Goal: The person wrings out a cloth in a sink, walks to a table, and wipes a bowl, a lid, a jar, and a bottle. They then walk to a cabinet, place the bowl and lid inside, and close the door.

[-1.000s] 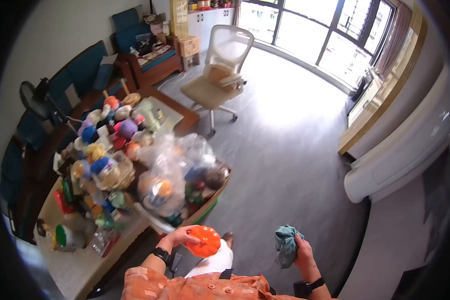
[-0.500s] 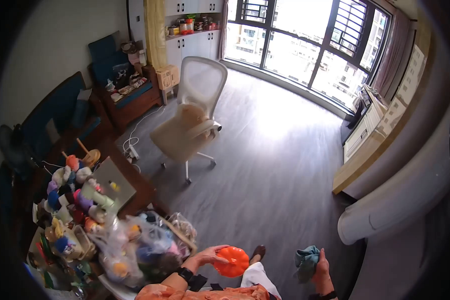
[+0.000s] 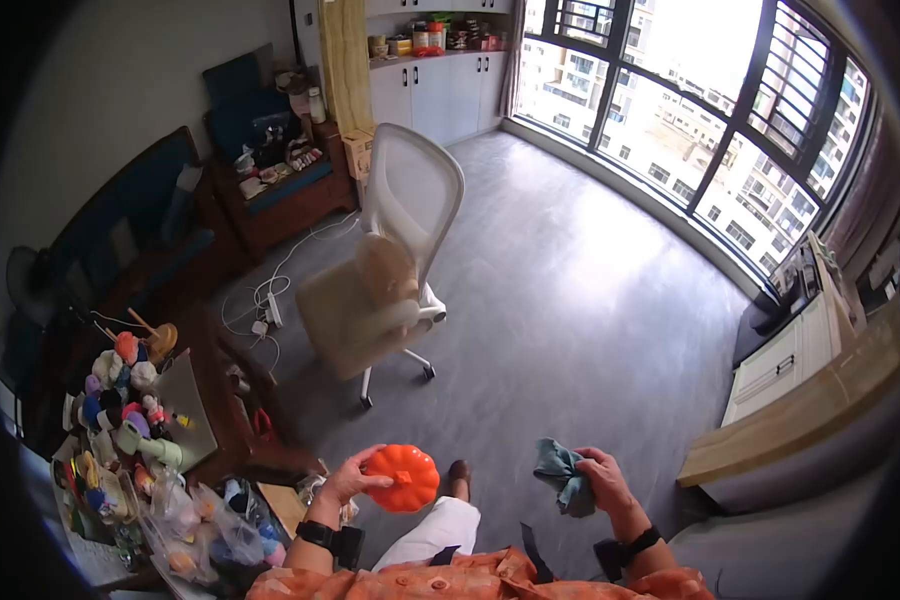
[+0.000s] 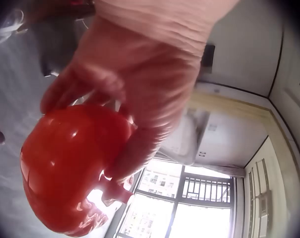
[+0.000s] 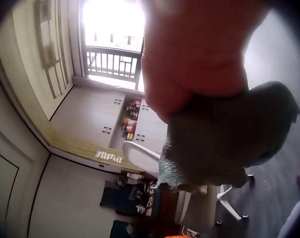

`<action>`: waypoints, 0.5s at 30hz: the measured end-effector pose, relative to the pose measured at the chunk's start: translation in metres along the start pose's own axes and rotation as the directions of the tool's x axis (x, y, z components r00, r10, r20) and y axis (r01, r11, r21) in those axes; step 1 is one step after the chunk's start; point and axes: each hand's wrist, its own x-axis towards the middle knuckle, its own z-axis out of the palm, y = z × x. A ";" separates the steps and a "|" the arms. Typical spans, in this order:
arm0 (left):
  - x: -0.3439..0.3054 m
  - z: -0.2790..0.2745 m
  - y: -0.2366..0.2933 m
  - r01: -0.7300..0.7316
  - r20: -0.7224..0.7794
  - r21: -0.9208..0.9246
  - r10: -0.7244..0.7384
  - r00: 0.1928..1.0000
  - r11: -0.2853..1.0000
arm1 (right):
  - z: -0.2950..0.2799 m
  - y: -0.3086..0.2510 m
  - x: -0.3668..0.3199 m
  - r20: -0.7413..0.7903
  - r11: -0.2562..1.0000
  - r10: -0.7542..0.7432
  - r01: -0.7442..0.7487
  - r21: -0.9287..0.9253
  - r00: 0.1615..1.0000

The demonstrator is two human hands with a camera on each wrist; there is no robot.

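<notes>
A glossy orange pumpkin-shaped object (image 3: 412,482) with ribbed sides and a short stem is held in my left hand (image 3: 346,482), out in front of my body. In the left wrist view the thumb lies beside the stem of the pumpkin (image 4: 70,163), and the other fingers curl over its edge. My right hand (image 3: 610,485) grips a bunched grey-green cloth (image 3: 560,475), whose loose folds hang down. The same cloth (image 5: 224,139) looks dark in the right wrist view, hiding most of the fingers. Both hands are apart, above the floor.
A table at lower left carries many soft toys (image 3: 110,370) and clear plastic bags (image 3: 185,520). An office chair (image 3: 370,280) stands ahead on the grey floor (image 3: 540,300), near white cables (image 3: 268,300). A white cabinet (image 3: 780,360) stands at right, beside large windows (image 3: 710,130).
The head view has swung and moved forward; the toy-covered table has slid toward the lower left. Both hands still hold the pumpkin and the cloth, now slightly higher in view.
</notes>
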 end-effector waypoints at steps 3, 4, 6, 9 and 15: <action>0.080 0.006 0.045 0.038 0.023 -0.015 -0.037 0.999 0.999 | -0.022 -0.036 0.055 -0.043 0.998 -0.068 0.068 -0.003 0.997; 0.114 0.014 0.060 0.004 0.085 -0.023 -0.002 0.996 1.000 | -0.030 -0.054 0.067 -0.068 0.999 -0.033 0.034 0.006 0.997; 0.175 0.031 0.091 -0.033 0.221 -0.049 0.043 0.974 0.998 | -0.051 -0.085 0.089 -0.117 0.998 -0.067 0.065 -0.027 0.991; 0.267 0.070 0.153 -0.052 0.347 0.087 0.019 0.938 0.995 | -0.088 -0.122 0.117 -0.150 0.994 -0.105 0.106 -0.002 0.983; 0.430 0.136 0.235 -0.106 0.431 0.054 0.073 0.900 0.993 | -0.172 -0.192 0.234 -0.278 0.988 -0.143 0.155 0.019 0.950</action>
